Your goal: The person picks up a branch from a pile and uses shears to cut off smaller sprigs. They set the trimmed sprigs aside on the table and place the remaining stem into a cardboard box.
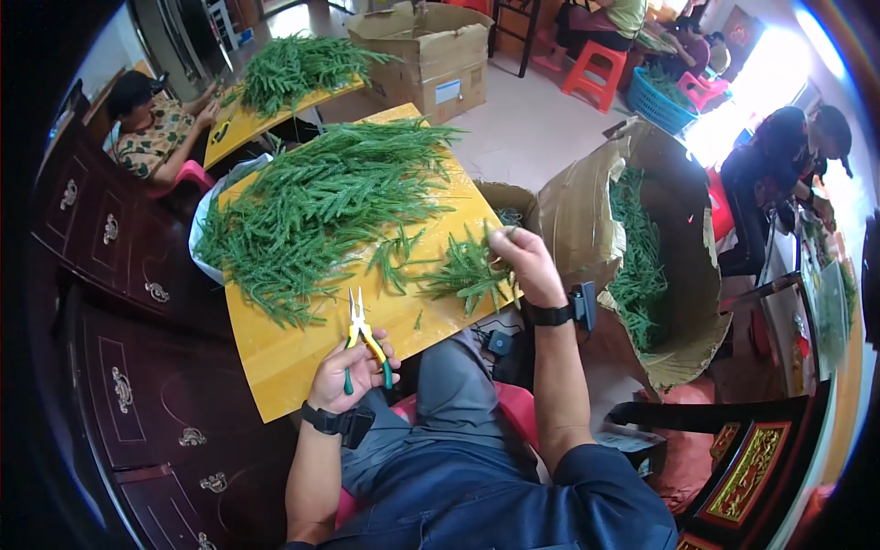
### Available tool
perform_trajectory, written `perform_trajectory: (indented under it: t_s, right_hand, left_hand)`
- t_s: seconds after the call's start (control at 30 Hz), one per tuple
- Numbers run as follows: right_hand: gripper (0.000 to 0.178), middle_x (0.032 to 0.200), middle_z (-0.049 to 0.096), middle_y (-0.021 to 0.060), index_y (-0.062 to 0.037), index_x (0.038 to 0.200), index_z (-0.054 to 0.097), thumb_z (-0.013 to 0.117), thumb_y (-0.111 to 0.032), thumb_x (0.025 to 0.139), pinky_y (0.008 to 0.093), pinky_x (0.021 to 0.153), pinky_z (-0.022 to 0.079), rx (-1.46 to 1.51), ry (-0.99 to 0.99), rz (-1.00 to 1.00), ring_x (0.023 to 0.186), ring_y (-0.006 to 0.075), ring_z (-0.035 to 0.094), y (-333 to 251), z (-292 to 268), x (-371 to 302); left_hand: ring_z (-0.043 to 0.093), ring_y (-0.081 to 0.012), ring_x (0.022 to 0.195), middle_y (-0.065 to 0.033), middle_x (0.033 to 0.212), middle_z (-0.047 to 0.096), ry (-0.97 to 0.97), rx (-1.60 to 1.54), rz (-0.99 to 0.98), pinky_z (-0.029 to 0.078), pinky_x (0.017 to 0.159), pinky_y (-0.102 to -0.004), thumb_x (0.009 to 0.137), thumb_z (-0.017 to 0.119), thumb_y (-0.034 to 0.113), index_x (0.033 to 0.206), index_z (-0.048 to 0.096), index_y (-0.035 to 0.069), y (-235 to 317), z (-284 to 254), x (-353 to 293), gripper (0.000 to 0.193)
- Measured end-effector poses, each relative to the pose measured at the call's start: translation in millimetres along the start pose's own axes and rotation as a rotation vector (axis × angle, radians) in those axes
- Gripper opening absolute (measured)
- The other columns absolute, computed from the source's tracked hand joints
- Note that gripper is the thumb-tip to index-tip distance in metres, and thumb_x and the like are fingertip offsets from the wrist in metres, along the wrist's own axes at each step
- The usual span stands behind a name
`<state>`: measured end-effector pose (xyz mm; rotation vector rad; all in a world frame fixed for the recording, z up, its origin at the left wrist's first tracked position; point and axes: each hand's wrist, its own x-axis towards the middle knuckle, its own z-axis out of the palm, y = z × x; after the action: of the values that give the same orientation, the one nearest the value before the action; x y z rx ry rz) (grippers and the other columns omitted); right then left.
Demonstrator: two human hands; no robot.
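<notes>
Needle-nose pliers (370, 341) with yellow and green handles rest in my left hand (341, 378), their jaws slightly apart and pointing away from me over the table's near edge. With thumb and fingers pinched, my right hand (532, 268) grips a green artificial sprig (469, 271) at the table's right edge; its leafy part spreads to the left, and my fingers partly hide the stems. A smaller loose sprig (396, 258) lies between the hands. Beyond them, a big heap of green sprigs (316, 197) covers much of the yellow tabletop (275, 367).
To the right stands an open cardboard box (573, 215) with more sprigs inside. Dark drawers (119, 385) line my left side. Across the room are a second yellow table with sprigs, another cardboard box (449, 69), a red stool (596, 73), a blue basket (662, 101) and several people.
</notes>
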<state>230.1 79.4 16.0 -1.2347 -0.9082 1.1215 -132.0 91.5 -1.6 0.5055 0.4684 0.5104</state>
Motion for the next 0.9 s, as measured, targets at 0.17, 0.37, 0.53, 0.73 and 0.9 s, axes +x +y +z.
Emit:
perform_trajectory:
  t_s: [0.17, 0.37, 0.53, 0.73, 0.9]
  right_hand:
    - [0.024, 0.095, 0.066, 0.0101, -0.0039, 0.110, 0.064, 0.066, -0.018, 0.090, 0.0350, 0.083, 0.051, -1.140, 0.379, -0.572, 0.084, 0.0258, 0.065, 27, 31, 7]
    - [0.023, 0.092, 0.066, 0.0143, -0.0032, 0.105, 0.066, 0.067, -0.014, 0.085, 0.0412, 0.091, 0.048, -0.697, 0.425, -0.514, 0.091, 0.0364, 0.063, 16, 28, 19]
    - [0.020, 0.093, 0.067, 0.0148, -0.0039, 0.100, 0.068, 0.068, -0.013, 0.083, 0.0432, 0.092, 0.047, -0.809, 0.278, -0.596, 0.092, 0.0338, 0.063, -8, 47, 18]
    - [0.024, 0.091, 0.066, 0.0155, -0.0060, 0.097, 0.069, 0.069, -0.025, 0.083, 0.0433, 0.086, 0.048, -1.126, 0.125, -0.582, 0.091, 0.0320, 0.064, -1, 109, 25]
    - [0.032, 0.097, 0.064, 0.0163, -0.0093, 0.099, 0.070, 0.071, -0.034, 0.079, 0.0442, 0.084, 0.047, -1.341, 0.022, -0.385, 0.090, 0.0336, 0.063, 19, 143, 30]
  left_hand:
    - [0.064, -0.0319, 0.104, -0.0155, 0.112, 0.062, 0.045, 0.026, 0.018, 0.054, 0.089, -0.0508, 0.096, 0.054, 0.023, 0.132, 0.047, 0.001, 4, -2, -3, 0.043]
    - [0.064, -0.0315, 0.104, -0.0156, 0.112, 0.062, 0.065, 0.031, 0.033, 0.054, 0.089, -0.0502, 0.096, 0.053, 0.020, 0.132, 0.047, 0.002, 4, 0, -8, 0.041]
    - [0.064, -0.0316, 0.104, -0.0156, 0.112, 0.062, 0.069, 0.029, 0.037, 0.053, 0.089, -0.0496, 0.096, 0.052, 0.019, 0.132, 0.047, 0.002, 5, -2, -7, 0.040]
    - [0.064, -0.0323, 0.104, -0.0164, 0.113, 0.062, 0.068, 0.015, 0.045, 0.053, 0.089, -0.0494, 0.097, 0.051, 0.018, 0.133, 0.046, 0.001, 8, 0, -10, 0.040]
    - [0.063, -0.0313, 0.105, -0.0161, 0.113, 0.061, 0.053, 0.032, 0.067, 0.053, 0.089, -0.0491, 0.100, 0.047, 0.019, 0.133, 0.046, 0.001, 8, -6, -16, 0.037]
